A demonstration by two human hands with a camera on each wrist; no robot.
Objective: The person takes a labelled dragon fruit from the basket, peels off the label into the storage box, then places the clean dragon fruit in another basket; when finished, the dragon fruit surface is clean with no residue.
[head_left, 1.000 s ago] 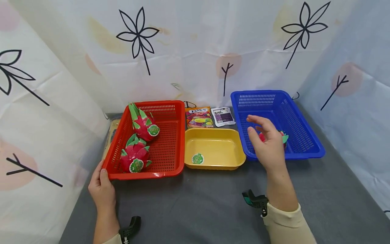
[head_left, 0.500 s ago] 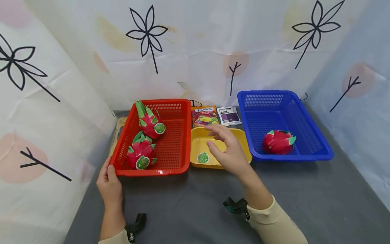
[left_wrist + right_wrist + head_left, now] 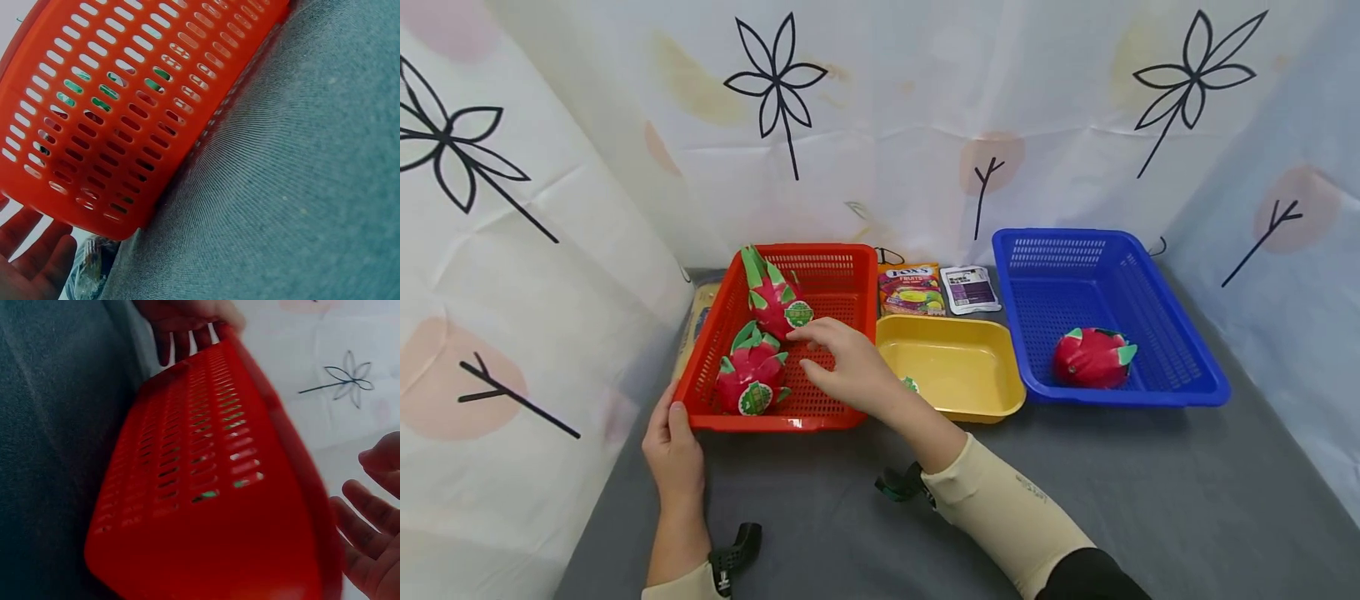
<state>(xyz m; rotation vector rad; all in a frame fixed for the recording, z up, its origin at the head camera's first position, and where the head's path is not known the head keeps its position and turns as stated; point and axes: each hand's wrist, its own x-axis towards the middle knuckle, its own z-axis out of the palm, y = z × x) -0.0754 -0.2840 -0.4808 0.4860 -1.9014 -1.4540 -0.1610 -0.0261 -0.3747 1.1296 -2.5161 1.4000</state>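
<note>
My left hand (image 3: 676,458) grips the near left corner of the red plastic basket (image 3: 820,423), thumb on the rim and fingers beneath it. In the left wrist view the slotted basket wall (image 3: 119,119) stands beside those fingers. Two red dragon fruits with green-tipped scales and round green stickers lie at the basket's left side: a rear dragon fruit (image 3: 771,307) and a front dragon fruit (image 3: 752,367). Over the basket's right part hovers my right hand (image 3: 857,371), fingers relaxed and holding nothing, its fingertips close to the rear fruit. Whether they touch it, I cannot tell.
A blue basket (image 3: 1120,398) on the right holds another dragon fruit (image 3: 1090,358). Between the baskets sits a yellow tray (image 3: 985,408) with a green sticker (image 3: 910,383), partly hidden by my arm. Behind it lie a Fox's candy bag (image 3: 912,287) and a white pouch (image 3: 972,289).
My right hand has moved left from the blue basket, across the yellow tray, to above the red basket. The left hand keeps its hold on the rim. The head view has shifted slightly.
</note>
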